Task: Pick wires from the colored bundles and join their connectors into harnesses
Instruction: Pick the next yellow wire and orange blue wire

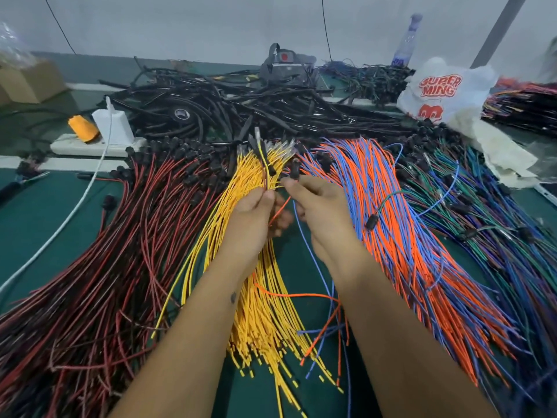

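Note:
Fanned across the green table lie a red-and-black wire bundle (99, 267), a yellow bundle (265, 312), an orange-and-blue bundle (401, 236) and a blue-green bundle (494, 224). My left hand (256, 218) pinches a yellow wire and a dark red wire (265, 164) that rise to a black connector. My right hand (319, 212) pinches a black connector (294, 173) with an orange wire and a blue wire trailing down between my forearms. The two hands are almost touching above the yellow bundle.
A heap of black sleeved harnesses (241, 107) fills the back of the table. A white power strip (96, 144) with a white charger and an orange spool stands back left. A white plastic bag (446, 92) and a bottle (407, 40) sit back right. A cardboard box (30, 79) is far left.

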Demonstrator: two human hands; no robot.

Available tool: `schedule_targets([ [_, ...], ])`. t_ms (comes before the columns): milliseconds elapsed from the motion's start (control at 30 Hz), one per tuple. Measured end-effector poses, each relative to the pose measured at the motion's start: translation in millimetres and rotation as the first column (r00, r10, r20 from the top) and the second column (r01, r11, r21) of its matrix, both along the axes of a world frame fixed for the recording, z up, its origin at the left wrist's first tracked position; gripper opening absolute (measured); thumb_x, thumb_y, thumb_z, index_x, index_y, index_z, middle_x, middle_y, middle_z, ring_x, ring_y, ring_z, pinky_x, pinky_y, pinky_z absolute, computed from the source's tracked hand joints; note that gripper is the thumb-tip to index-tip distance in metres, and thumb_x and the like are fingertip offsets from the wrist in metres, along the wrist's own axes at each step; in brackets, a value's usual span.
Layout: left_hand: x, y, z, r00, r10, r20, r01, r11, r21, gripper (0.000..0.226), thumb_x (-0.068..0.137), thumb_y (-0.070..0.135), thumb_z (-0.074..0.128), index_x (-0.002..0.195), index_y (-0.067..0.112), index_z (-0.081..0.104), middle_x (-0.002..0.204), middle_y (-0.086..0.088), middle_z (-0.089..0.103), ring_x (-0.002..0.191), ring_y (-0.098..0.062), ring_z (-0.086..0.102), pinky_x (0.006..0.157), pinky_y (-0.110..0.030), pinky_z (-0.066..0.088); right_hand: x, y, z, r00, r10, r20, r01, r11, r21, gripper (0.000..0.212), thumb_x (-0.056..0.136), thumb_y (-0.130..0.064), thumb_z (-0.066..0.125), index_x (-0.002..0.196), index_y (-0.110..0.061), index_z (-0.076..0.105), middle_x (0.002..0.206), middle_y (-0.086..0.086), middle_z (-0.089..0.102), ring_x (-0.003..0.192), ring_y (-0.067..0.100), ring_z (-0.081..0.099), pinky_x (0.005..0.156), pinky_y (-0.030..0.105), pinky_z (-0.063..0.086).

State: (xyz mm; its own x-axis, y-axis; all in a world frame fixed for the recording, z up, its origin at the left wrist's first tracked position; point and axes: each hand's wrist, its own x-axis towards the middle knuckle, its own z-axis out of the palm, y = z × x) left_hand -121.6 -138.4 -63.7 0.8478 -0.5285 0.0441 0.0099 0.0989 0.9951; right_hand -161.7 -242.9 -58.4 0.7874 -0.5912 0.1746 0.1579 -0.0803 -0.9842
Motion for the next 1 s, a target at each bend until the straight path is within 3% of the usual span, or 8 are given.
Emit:
schedule_targets([
  [67,0.5,-2.3,-0.9,0.999,-0.037,0.014,0.036,0.999,0.037,0.030,0.103,0.013,0.037,0.095,0.005,0.065,0.092,-0.010,0.072,0.085,-0.018,0.068,0.074,-0.023,0.057,-0.1,-5.3,2.2,0.999,-0.040,0.014,0.040,0.999,-0.013,0.035,0.093,-0.013,0.062,0.059,-0.012,0.054,0.046,-0.007,0.040,0.047,0.008,0.038,0.051,0.021,0.034],
  [133,-0.4,-4.0,-0.8,0.994,-0.109,0.012,0.108,0.991,0.076,0.031,0.103,0.010,0.037,0.095,0.005,0.066,0.100,-0.016,0.070,0.091,-0.023,0.069,0.083,-0.029,0.057,-0.1,-10.9,1.6,0.998,-0.047,0.042,0.047,0.999,0.000,0.028,0.093,-0.010,0.061,0.071,0.007,0.058,0.045,-0.006,0.047,0.043,0.006,0.041,0.044,0.017,0.036],
  [233,-3.4,-4.2,0.7,0.980,-0.197,-0.041,0.200,0.976,0.086,0.032,0.104,0.011,0.034,0.088,0.006,0.061,0.080,-0.010,0.071,0.068,-0.018,0.070,0.068,-0.026,0.059,-3.8,-14.1,-2.8,0.996,-0.069,0.048,0.070,0.998,-0.009,0.031,0.093,-0.012,0.062,0.083,0.017,0.057,0.047,-0.006,0.051,0.044,0.008,0.044,0.044,0.019,0.037],
  [567,-3.2,-2.2,1.0,0.944,-0.326,-0.040,0.329,0.930,0.166,0.032,0.103,0.015,0.036,0.101,0.004,0.067,0.049,0.005,0.047,0.043,-0.008,0.038,0.044,-0.017,0.029,-7.8,-20.4,-2.5,0.991,-0.025,0.128,0.009,0.993,0.122,0.023,0.095,-0.015,0.060,0.071,-0.012,0.059,0.051,-0.002,0.049,0.046,0.009,0.042,0.040,0.017,0.035],
  [633,-3.4,-2.5,2.1,0.938,-0.343,-0.054,0.347,0.922,0.171,0.033,0.103,0.015,0.035,0.096,0.006,0.066,0.047,0.007,0.040,0.040,-0.006,0.033,0.043,-0.016,0.025,-6.7,-21.3,-1.7,0.988,-0.024,0.155,-0.003,0.985,0.174,0.005,0.094,-0.013,0.060,0.093,-0.011,0.064,0.050,-0.004,0.051,0.046,0.009,0.043,0.041,0.018,0.034],
  [700,-4.0,-3.2,3.5,0.929,-0.358,-0.092,0.369,0.917,0.151,0.034,0.103,0.015,0.034,0.091,0.006,0.065,0.047,0.005,0.034,0.039,-0.005,0.027,0.042,-0.017,0.019,-5.4,-22.2,-0.2,0.982,-0.054,0.179,0.011,0.972,0.235,0.026,0.093,-0.012,0.061,0.119,-0.011,0.059,0.050,-0.007,0.052,0.045,0.006,0.046,0.044,0.017,0.036],
  [867,-6.8,-4.1,6.6,0.927,-0.362,-0.097,0.374,0.912,0.170,0.035,0.103,0.014,0.035,0.087,0.004,0.064,0.052,0.001,0.028,0.038,-0.004,0.025,0.041,-0.015,0.019,-8.4,-24.7,3.2,0.979,0.007,0.203,-0.024,0.996,0.082,0.044,0.088,-0.019,0.067,0.124,-0.041,0.056,0.065,-0.011,0.053,0.047,0.009,0.044,0.045,0.019,0.035],
  [1000,-8.0,-4.8,6.6,0.924,-0.377,-0.061,0.381,0.898,0.220,0.035,0.103,0.016,0.034,0.083,0.009,0.063,0.048,0.004,0.031,0.038,-0.005,0.027,0.041,-0.016,0.020,-7.8,-21.8,7.6,0.983,-0.101,0.150,0.113,0.991,-0.072,0.040,0.087,-0.011,0.068,0.117,-0.037,0.064,0.075,-0.012,0.055,0.053,0.013,0.039,0.049,0.020,0.036],
])
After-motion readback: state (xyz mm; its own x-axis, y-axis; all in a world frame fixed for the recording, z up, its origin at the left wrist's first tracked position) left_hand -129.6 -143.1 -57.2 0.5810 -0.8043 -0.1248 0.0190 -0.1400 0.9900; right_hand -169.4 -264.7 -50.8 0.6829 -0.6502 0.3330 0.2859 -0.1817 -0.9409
